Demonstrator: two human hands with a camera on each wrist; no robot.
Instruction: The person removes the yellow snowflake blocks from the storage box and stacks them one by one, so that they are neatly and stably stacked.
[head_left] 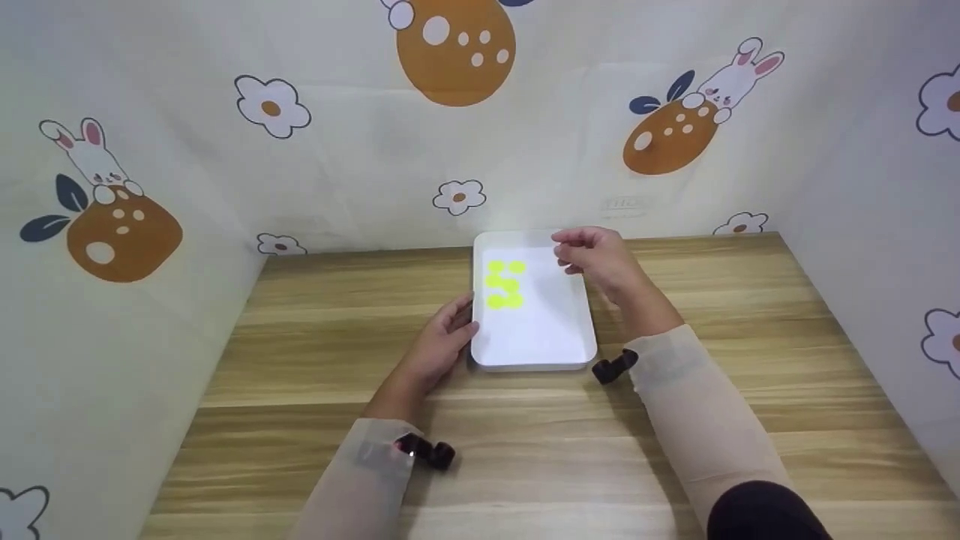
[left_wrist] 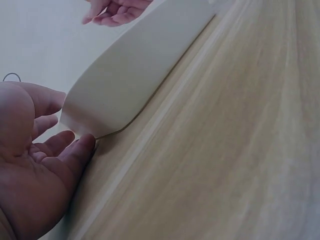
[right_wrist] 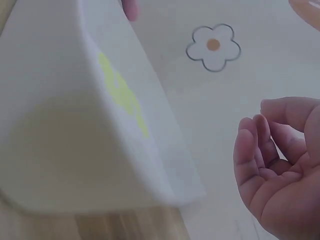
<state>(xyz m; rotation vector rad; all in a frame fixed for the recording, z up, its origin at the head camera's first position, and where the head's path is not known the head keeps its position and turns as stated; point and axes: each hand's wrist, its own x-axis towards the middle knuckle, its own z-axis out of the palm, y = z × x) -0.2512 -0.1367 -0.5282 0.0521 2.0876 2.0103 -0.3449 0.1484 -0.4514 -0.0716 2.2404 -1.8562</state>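
A white rectangular tray (head_left: 551, 337) with rounded corners stands on the wooden table. Several bright yellow-green round pieces (head_left: 504, 285) lie close together in its left part, some overlapping. My left hand (head_left: 439, 341) is at the tray's left side, with fingertips and thumb right at its outer wall. In the left wrist view, the fingers (left_wrist: 50, 102) meet the tray's end. Over the tray's far right edge hovers my right hand (head_left: 600, 259), palm turned inward and fingers loosely bent. Nothing shows between its fingertips in the right wrist view.
The wood-grain table (head_left: 315, 360) surrounds the tray. Behind its far edge rises a pale cloth (head_left: 360, 165) printed with rabbits, orange fruit and flowers, with more cloth at both sides. Small black cameras (head_left: 439, 454) are strapped to the wrists over light sleeves (head_left: 705, 412).
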